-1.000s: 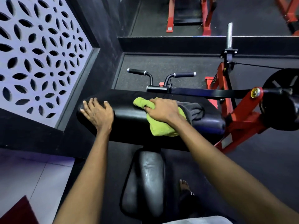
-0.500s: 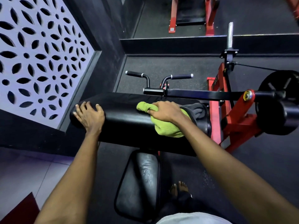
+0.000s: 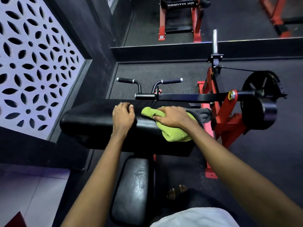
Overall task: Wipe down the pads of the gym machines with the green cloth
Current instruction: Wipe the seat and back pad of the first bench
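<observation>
One hand has shifted: my left hand [image 3: 123,117] has slid in from the left end of the arm pad [image 3: 85,123] and now sits just beside the green cloth [image 3: 173,135], fingers curled down onto the pad top. My right hand [image 3: 172,117] stays on the bunched cloth, fingers clamped over it on the pad's right half. I judge the left stretch comes next, then the seat pad [image 3: 132,190] below. White lettering on the far machine [image 3: 180,4] looks mirrored, perhaps "RN FITNESS"
</observation>
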### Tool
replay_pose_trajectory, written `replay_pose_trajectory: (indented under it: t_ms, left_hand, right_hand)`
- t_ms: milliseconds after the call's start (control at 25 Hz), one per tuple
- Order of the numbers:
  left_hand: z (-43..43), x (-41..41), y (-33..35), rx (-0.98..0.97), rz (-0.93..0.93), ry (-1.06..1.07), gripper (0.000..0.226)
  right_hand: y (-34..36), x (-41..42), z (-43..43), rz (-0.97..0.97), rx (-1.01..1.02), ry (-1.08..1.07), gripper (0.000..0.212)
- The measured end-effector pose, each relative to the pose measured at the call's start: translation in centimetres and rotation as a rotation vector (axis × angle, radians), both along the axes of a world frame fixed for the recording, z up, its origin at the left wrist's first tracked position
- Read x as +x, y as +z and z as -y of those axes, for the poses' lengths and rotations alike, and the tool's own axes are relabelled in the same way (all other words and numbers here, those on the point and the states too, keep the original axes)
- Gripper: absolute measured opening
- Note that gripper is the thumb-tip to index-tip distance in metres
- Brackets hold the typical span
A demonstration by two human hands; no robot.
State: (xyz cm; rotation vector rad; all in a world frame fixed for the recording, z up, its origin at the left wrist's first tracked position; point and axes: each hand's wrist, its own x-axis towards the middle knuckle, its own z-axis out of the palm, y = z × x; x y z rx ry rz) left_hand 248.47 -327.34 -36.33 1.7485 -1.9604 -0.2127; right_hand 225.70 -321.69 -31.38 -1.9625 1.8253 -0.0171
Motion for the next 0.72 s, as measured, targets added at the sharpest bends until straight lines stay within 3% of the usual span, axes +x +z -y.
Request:
replay_pose_trajectory:
  t_ms: [160,240,320,520,640,720]
  left_hand:
    - [-0.7,-0.2,-0.3,-0.004,0.105,0.028,0.029]
    - [-0.8,-0.3,-0.1,-0.017,0.107,0.039,0.027]
    - [-1.2,-1.1,0.1,-0.037,0.121,0.025,0.025]
    - [-3.1,-5.8,1.2,0.062,-0.103,0.116,0.029]
    - [-3.9,-9.6,1.3,0.12,-0.044,0.049,0.028]
    - [-3.9,-11.5,1.2,0.196,-0.007,0.003,0.029]
  right_hand:
    - [0.1,-1.5,-1.0,0.065,-0.029,0.012,0.051]
    - [-1.0,-4.2,-2.7,0.101,-0.115,-0.108,0.05]
    - [-2.3,-6.5,-4.1,0.278,-0.188,-0.256,0.044]
    - [-5.2,-8.2,-2.7,0.593,-0.121,-0.479,0.031]
    - [-6.2,-9.8,-0.1,0.843,0.099,-0.597,0.039]
    - [-6.3,-10.2,-1.0,0.877,0.086,-0.518,0.059]
